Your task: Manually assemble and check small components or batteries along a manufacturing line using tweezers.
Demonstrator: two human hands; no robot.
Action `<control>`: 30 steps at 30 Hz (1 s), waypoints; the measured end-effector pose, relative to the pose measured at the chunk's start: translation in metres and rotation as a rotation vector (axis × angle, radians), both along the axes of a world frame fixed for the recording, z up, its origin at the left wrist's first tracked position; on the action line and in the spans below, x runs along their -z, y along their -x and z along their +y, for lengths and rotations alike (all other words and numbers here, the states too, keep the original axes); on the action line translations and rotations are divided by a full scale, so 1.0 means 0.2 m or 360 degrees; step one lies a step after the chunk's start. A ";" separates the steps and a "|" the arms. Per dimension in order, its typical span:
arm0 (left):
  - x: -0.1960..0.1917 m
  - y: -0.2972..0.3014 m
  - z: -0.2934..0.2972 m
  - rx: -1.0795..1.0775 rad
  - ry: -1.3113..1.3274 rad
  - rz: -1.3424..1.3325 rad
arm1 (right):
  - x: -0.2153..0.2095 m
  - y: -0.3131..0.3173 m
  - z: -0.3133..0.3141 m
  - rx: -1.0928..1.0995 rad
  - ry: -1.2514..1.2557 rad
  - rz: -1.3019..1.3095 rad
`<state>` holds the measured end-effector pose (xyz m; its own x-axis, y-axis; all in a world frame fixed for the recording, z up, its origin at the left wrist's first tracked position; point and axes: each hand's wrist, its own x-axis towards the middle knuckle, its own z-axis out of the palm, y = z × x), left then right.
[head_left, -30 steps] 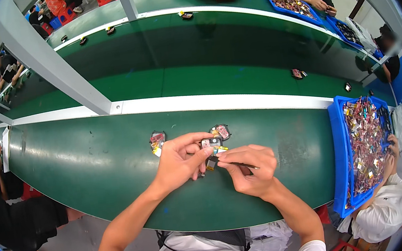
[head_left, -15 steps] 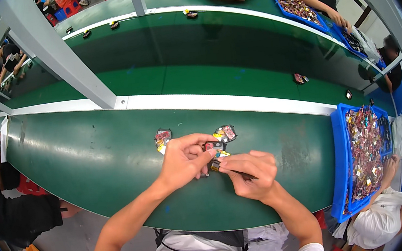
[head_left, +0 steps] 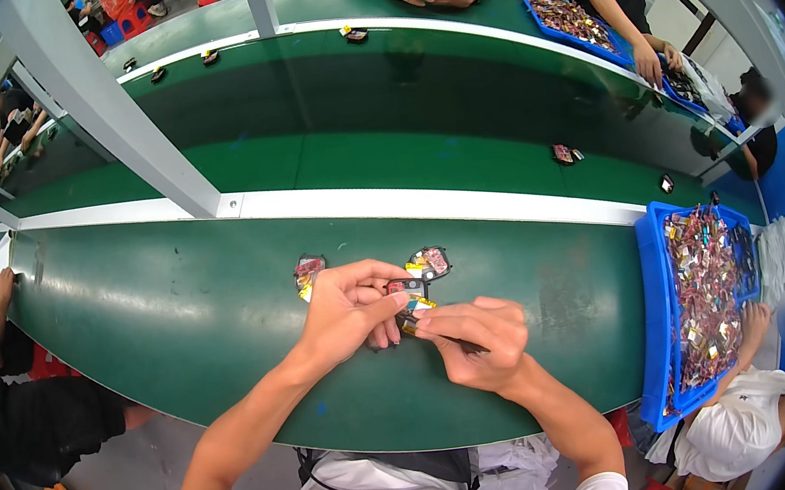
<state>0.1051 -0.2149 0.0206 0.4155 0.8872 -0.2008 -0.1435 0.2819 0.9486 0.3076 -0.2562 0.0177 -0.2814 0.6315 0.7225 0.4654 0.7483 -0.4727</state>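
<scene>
the small dark part sits pinched between both hands, low over the green bench, right in front of the person's chest. the left hand grasps it from the left with thumb and fingers; the right hand meets it from the lower right, closed on a thin dark tool that points up-left at it. 2 like parts lie beyond: 1 just past the held part, 1 further left. the blue tray is well apart, rightward.
</scene>
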 end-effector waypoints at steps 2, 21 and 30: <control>-0.02 -0.01 0.00 0.0004 0.0001 -0.0002 | 0.01 0.00 0.00 0.0000 -0.0034 0.0044; 0.00 -0.08 0.81 -0.0582 -0.0429 0.0703 | 0.01 -0.05 0.08 0.0281 -0.0115 0.0313; -0.02 -0.23 1.01 -0.0873 -0.1601 0.1928 | 0.03 -0.05 0.09 0.0278 -0.0213 0.0302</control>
